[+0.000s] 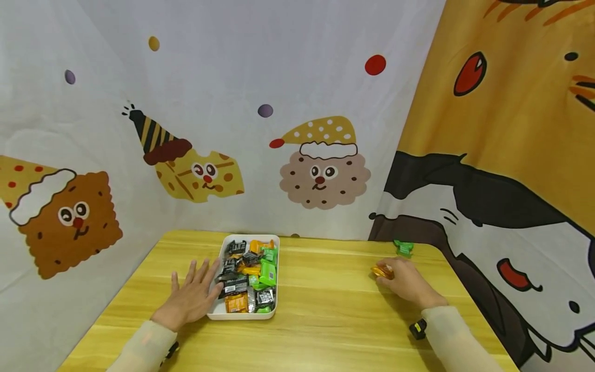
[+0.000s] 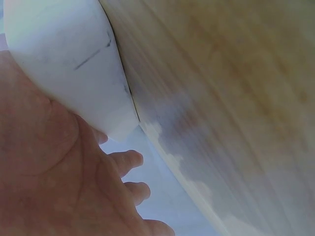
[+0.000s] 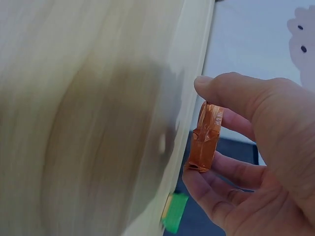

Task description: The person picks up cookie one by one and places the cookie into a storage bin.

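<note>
An orange foil-wrapped candy (image 3: 205, 137) is held between the thumb and curled fingers of my right hand (image 1: 405, 280), low over the right side of the table. A green-wrapped candy (image 1: 403, 248) lies just beyond that hand, close to the table's back edge. On the left, my left hand (image 1: 188, 295) spreads its fingers at the left wall of a white tray (image 1: 243, 316). Inside the tray are several wrapped candies in black, orange and green. From the left wrist view, the tray's outer side stands beside the palm, and the candies are hidden.
The wooden table (image 1: 325, 330) has rounded back corners and meets a white printed curtain (image 1: 321, 222) behind it. An orange and black cartoon curtain (image 1: 502, 201) hangs along the right side. A black band (image 1: 418, 328) sits at my right wrist.
</note>
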### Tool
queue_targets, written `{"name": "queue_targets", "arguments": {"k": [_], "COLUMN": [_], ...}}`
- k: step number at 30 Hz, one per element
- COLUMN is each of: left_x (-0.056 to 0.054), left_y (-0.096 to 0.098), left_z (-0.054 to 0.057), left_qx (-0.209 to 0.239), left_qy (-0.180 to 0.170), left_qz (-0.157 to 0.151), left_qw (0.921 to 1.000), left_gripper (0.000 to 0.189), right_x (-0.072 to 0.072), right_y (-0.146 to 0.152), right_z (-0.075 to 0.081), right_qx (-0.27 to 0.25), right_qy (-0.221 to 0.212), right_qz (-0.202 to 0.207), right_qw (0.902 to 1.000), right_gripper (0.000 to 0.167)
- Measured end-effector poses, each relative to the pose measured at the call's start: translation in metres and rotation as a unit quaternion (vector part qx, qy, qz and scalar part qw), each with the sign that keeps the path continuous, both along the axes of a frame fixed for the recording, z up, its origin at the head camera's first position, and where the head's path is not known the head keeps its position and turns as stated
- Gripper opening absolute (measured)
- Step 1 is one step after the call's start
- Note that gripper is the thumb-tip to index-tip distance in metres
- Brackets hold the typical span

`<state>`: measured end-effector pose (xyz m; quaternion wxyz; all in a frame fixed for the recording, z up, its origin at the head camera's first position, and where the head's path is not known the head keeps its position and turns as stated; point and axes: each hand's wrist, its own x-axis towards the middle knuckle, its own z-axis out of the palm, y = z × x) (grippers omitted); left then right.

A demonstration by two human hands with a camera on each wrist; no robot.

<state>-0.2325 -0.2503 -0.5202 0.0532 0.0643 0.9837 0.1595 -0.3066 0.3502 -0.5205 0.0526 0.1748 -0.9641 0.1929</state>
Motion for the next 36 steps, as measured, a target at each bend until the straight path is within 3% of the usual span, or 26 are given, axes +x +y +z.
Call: {"name": "queue_targets", "arguments": {"k": [18,36], "left_x": [0.001,0.003], "left_y": [0.001,0.002], "left_z": [0.002,0.000], "left_qx": [0.005,0.003], "left_qy": [-0.009,0.010], "left_qz": [0.001,0.002], "left_qw": [0.9999,0.9999], "left_gripper": [0.080,0.079], "right_x": [0.000,-0.014], "right_y": [-0.060,-0.134], "right_z": [0.008,0.005], "right_qx": [0.009,-0.024], "right_qy": [0.011,0.019], "right_qz": [0.044,0.107], "right_qw": [0.9990,0.9938], "right_gripper": [0.040,0.039]}}
